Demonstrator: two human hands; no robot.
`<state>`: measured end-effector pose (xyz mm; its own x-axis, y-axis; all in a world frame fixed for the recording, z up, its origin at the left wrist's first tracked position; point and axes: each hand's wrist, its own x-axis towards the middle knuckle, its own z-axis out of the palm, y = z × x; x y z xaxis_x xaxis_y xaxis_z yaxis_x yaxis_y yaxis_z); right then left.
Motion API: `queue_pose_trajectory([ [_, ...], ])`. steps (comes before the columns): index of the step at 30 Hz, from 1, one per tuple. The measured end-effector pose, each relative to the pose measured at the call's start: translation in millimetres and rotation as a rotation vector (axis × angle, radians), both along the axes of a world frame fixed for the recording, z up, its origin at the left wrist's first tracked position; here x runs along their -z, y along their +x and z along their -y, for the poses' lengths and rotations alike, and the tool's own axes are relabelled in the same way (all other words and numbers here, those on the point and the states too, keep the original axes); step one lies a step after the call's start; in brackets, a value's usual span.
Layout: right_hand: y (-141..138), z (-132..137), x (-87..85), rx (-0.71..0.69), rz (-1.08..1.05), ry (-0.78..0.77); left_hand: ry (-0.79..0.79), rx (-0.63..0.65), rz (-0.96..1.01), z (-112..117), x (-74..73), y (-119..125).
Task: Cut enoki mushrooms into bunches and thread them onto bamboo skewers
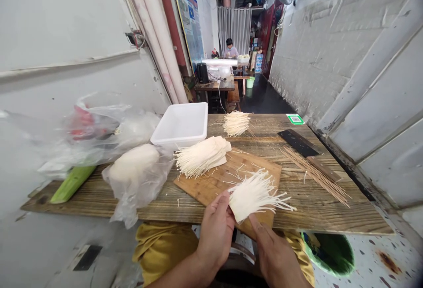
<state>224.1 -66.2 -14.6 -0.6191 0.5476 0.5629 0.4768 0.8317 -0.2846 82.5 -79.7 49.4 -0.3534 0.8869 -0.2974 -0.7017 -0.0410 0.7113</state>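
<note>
A flat bunch of white enoki mushrooms [253, 193] is held over the near part of a wooden cutting board [238, 160], its stems fanned to the right. My left hand [216, 228] grips the cut base, thumb on top. At the near lower edge of the bunch, my right hand [276, 250] has its fingertips closed against it; its thumb is hidden. A stack of enoki mushrooms with flat pale slices [205, 156] lies on the board's left side. Behind the board is a pile of skewered enoki mushrooms [236, 123].
Wooden skewers [317, 175] and a cleaver [299, 142] lie on the right of the table. To the left are a white plastic tub [180, 123], a bagged pale lump [135, 162] and a green vegetable [74, 182]. Below right stands a green-lined bin [328, 252]. Another person [230, 49] sits far back.
</note>
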Motion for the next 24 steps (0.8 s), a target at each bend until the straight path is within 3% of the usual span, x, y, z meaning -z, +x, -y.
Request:
queue_pose_trajectory([
  [24,8.5,-0.2,-7.1,-0.004,0.062,0.018,-0.001,0.008,0.076,0.4,-0.2,2.4],
])
